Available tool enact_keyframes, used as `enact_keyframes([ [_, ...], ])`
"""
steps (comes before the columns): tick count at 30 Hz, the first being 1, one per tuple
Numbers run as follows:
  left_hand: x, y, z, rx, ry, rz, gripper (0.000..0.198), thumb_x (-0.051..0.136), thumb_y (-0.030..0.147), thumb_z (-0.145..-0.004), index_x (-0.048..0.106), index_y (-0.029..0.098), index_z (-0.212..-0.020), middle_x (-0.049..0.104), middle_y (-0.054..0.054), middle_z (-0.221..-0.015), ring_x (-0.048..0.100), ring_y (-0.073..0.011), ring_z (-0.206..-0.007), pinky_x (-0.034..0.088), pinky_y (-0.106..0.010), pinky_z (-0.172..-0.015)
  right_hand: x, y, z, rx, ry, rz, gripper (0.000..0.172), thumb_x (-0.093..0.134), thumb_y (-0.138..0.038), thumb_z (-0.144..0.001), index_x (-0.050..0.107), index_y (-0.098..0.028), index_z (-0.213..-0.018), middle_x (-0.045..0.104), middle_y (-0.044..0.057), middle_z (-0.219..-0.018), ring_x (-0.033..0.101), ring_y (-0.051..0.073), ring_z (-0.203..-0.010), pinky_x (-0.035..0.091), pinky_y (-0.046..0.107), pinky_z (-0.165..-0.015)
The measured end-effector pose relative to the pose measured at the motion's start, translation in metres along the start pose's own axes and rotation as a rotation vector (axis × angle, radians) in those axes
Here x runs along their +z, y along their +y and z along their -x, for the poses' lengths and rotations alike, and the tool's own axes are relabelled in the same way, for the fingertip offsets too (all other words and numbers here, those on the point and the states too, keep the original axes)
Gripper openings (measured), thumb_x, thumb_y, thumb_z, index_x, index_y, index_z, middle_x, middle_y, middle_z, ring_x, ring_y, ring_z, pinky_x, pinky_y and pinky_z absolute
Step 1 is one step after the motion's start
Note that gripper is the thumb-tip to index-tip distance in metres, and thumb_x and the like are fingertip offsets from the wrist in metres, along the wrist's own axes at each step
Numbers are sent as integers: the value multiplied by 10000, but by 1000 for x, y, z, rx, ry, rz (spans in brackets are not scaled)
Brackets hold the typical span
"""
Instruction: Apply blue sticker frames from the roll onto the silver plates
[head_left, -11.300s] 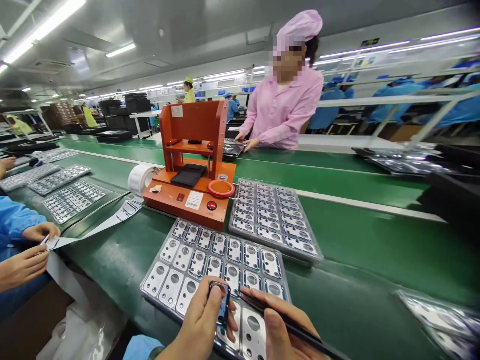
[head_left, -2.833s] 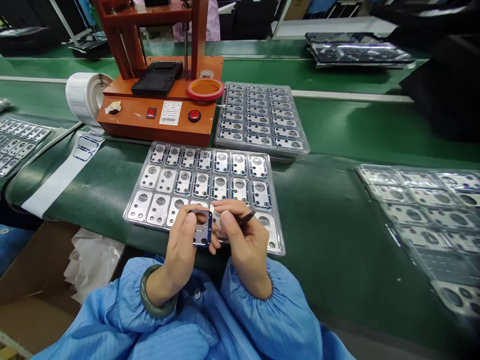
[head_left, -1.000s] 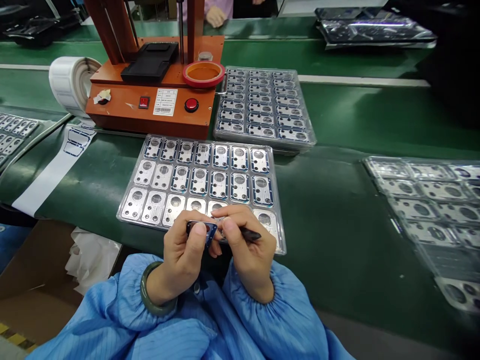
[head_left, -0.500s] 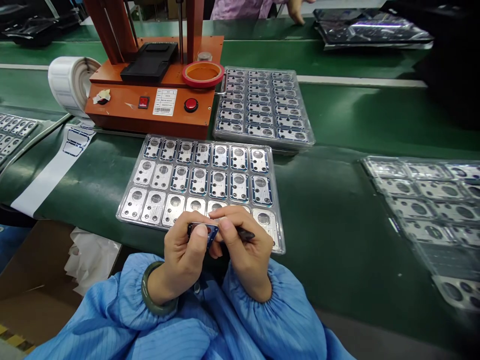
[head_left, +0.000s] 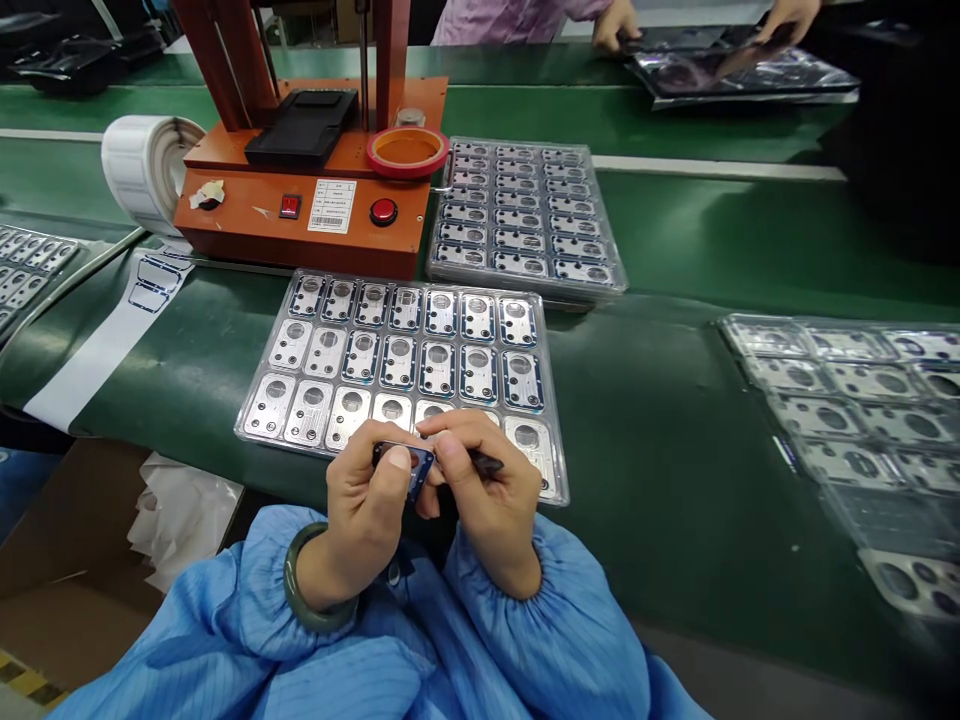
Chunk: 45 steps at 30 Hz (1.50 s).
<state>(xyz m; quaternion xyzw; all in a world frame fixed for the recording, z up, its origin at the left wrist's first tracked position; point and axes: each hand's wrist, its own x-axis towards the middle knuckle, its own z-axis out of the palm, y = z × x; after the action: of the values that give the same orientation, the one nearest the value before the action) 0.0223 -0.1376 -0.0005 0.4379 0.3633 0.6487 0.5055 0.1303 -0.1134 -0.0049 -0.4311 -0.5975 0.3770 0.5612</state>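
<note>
In my left hand (head_left: 367, 515) I pinch a small plate with a dark blue border (head_left: 422, 470), thumb on its face and fingers behind. My right hand (head_left: 491, 505) is closed around a dark, slim-handled tool (head_left: 487, 463), its fingertips meeting the plate's right edge. The tool's tip is hidden by my fingers. Just beyond both hands lies a clear plastic tray (head_left: 553, 400) of silvery plates, each with a round window and small holes. Some plates there carry blue borders, others are plain. My hands cover part of its front row.
An orange press (head_left: 300, 240) stands behind the tray, with a red tape roll (head_left: 409, 170) on it. Stacked trays (head_left: 611, 255) sit to its right. A label roll (head_left: 131, 165) is at left, another tray (head_left: 787, 450) at right. A co-worker's hands (head_left: 619, 25) touch a black package (head_left: 750, 85).
My hands keep nearly the same pose, holding the plate and the tool. Across the table, the co-worker's hands have come onto the black package.
</note>
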Motion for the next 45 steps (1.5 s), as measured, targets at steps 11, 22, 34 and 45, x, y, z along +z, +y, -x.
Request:
enact_keyframes([
  [11,0,-2,-1,-31,-11,56,174,442,306,-969,574,195,-954,601,22,-641,551,-94,-498,485,-220,-510,2,2,6,113,-12,-175,243,558,-286,-928,620,-205,-708,652,14,-903,526,53,-408,516,299,-513],
  [22,1,-2,-1,-4,6,34,121,477,250,-962,572,194,-911,615,32,-669,552,-66,-494,495,-183,-504,0,2,2,19,-1,-43,236,557,-273,-922,632,-231,-703,691,26,-843,653,168,-751,527,339,-677],
  [34,0,-2,0,-23,0,66,129,505,264,-944,601,196,-890,622,32,-666,559,-71,-482,490,-181,-480,-1,1,0,5,-7,-27,203,559,-239,-910,629,-220,-721,698,22,-850,631,151,-745,502,315,-697],
  [45,0,-2,-2,-28,-7,72,150,485,254,-955,577,189,-857,590,39,-638,529,-64,-481,467,-182,-500,0,2,0,-7,-10,-30,213,556,-223,-913,632,-219,-713,694,20,-842,644,153,-766,511,320,-713],
])
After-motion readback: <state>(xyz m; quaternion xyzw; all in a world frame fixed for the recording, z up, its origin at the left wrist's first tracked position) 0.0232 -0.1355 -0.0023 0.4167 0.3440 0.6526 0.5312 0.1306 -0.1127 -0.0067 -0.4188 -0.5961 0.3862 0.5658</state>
